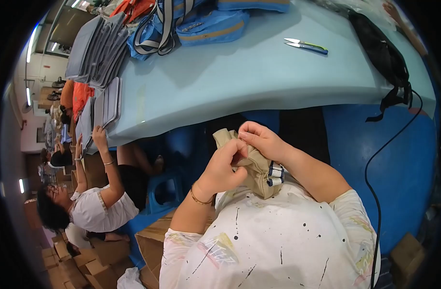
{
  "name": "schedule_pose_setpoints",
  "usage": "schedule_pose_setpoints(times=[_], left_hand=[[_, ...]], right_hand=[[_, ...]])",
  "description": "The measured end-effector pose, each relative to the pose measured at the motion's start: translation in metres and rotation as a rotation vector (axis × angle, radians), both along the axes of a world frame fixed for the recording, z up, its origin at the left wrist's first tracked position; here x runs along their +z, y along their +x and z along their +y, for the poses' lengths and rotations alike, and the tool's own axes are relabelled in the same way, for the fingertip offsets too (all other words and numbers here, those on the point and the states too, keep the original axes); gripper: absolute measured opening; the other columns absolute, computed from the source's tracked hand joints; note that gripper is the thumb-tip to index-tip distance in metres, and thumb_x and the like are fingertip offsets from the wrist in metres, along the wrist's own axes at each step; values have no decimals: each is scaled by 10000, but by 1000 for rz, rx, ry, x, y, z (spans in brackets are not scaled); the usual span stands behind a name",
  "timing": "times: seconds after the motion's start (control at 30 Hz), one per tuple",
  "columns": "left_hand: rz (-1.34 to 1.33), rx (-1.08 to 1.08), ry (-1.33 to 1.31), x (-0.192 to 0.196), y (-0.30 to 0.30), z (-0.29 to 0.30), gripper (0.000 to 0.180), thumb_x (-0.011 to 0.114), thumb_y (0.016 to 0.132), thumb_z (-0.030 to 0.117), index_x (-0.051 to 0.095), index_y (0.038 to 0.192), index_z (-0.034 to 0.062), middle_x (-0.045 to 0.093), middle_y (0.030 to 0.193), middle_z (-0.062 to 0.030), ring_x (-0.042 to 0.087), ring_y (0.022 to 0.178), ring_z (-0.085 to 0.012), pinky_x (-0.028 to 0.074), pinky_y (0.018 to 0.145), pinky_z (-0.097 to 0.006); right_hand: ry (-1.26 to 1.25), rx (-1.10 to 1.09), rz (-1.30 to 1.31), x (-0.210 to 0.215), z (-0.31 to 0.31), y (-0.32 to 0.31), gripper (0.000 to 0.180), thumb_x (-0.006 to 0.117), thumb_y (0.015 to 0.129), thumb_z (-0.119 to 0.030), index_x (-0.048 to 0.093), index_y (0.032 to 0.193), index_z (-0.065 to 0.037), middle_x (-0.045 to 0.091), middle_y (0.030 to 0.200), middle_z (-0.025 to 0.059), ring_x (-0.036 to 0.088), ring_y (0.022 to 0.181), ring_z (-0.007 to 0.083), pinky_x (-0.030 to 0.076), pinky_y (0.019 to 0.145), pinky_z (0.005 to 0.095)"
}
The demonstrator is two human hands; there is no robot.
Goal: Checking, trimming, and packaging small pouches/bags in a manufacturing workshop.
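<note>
A beige fabric bag (260, 174) with dark-blue and white striped webbing on its right side is held over my lap, just below the table's front edge. My left hand (225, 166) grips its upper left part, fingers curled in. At the bag's top edge, the fingertips of my right hand (261, 139) are pinched together on the fabric. Whether something small, such as a thread, lies between the fingertips is too fine to see. On the table, thread snips (307, 46) with a yellow and blue handle lie out of reach of both hands.
The table (206, 86) has a pale blue-green cover. Blue bags (210, 26) and grey flat pieces (97, 50) are piled at the far left. A black bag (379, 48) lies at right, near a hanging black cable (367, 173). At left, a seated co-worker (97, 202) handles grey pieces beside cardboard boxes (97, 265).
</note>
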State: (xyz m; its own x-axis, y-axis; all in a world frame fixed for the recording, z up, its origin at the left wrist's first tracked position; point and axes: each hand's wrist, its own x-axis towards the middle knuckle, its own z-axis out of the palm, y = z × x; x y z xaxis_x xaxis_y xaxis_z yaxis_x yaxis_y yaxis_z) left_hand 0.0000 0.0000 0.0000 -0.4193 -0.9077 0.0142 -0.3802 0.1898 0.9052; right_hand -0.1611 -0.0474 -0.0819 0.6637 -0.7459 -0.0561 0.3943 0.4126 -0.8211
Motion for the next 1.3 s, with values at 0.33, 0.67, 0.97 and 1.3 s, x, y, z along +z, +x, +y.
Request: schedule_pose_setpoints(times=[0.33, 0.67, 0.97, 1.3], left_hand=[[-355, 86, -744, -6, -15, 11, 430, 599, 576, -101, 624, 981, 45, 508, 865, -82, 504, 766, -235, 438, 633, -303], [-366, -102, -529, -6, -28, 1, 364, 537, 554, -95, 559, 898, 21, 513, 819, -95, 525, 770, -277, 443, 666, -324], [505, 222, -155, 14, 7, 2, 271, 501, 755, -128, 510, 989, 9, 499, 901, -61, 515, 818, -143, 420, 727, -238], [878, 200, 695, -13, -6, 29, 404, 338, 982, 291, 474, 1218, -8, 583, 1126, -128, 592, 980, -223, 472, 866, -372]], right_hand=[[244, 78, -3, 16, 7, -2, 253, 404, 978, -279, 552, 913, -85, 534, 877, -13, 498, 816, 70, 435, 739, 227], [13, 112, 59, -1, -2, 4, 239, 453, 973, -271, 553, 872, -79, 527, 793, -35, 480, 740, 40, 418, 651, 202], [399, -108, -84, -9, -11, -29, 269, 405, 975, -275, 542, 847, -83, 531, 785, -14, 490, 703, 64, 424, 652, 218], [-118, -42, -282, 20, -1, -30, 288, 664, 827, -284, 499, 934, -74, 510, 820, -22, 467, 730, 45, 395, 652, 194]])
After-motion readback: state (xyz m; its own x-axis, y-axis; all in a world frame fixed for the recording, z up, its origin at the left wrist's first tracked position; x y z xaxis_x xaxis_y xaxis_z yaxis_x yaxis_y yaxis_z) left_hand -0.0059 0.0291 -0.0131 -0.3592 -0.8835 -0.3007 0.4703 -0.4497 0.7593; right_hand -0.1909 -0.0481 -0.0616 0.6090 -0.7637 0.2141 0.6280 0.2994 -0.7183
